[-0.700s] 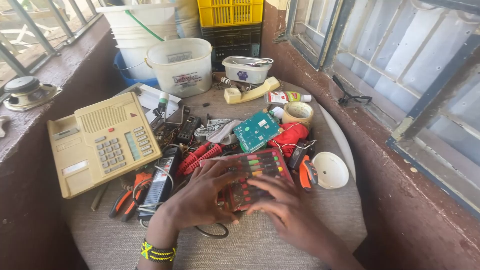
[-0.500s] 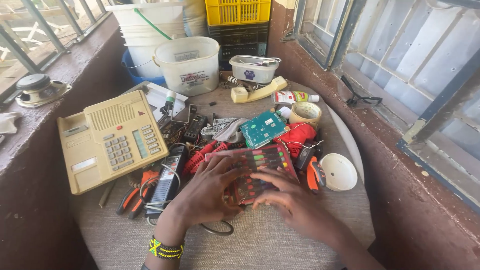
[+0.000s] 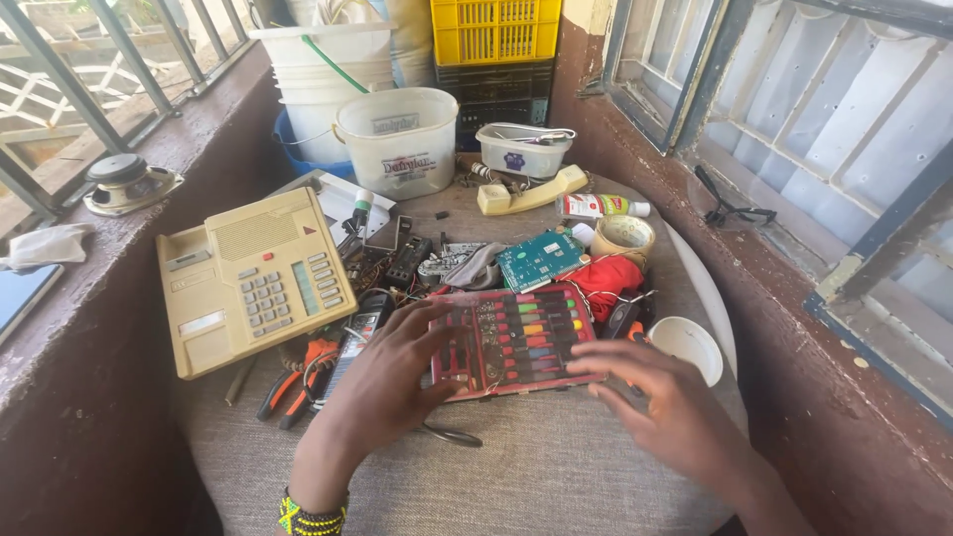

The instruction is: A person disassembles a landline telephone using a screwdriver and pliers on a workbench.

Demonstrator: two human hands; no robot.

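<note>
Nearest the camera, the left hand [image 3: 392, 382] lies flat with its fingers spread over the left end of the red screwdriver-set case [image 3: 511, 340], while the right hand [image 3: 660, 402] sits open at the case's lower right corner, fingertips on the edge; neither hand closes around anything. The case lies open and flat on the grey cloth-covered table [image 3: 556, 467], roughly in the middle, its coloured bits lined up in rows. To handle it well, I judge the left palm should keep pressing the case steady so the small bits do not spill, and the right fingers should work along the edge rather than lift one corner alone, since the tray looks light and could tip. Just left of the left hand lie orange-handled pliers [image 3: 298, 382] and a dark handheld meter [image 3: 359, 333], close enough to get knocked. Right of the case stands a white round lid [image 3: 687, 342], and behind it a red cloth [image 3: 601, 278] touches the case's far edge. Further off sit a green circuit board [image 3: 539, 260], a roll of tape [image 3: 622, 236] and a beige desk telephone [image 3: 250, 278] with its handset [image 3: 531, 191] lying apart. Farthest back stand a white tub [image 3: 402, 139], stacked buckets [image 3: 318, 84] and a yellow crate [image 3: 494, 28]
</note>
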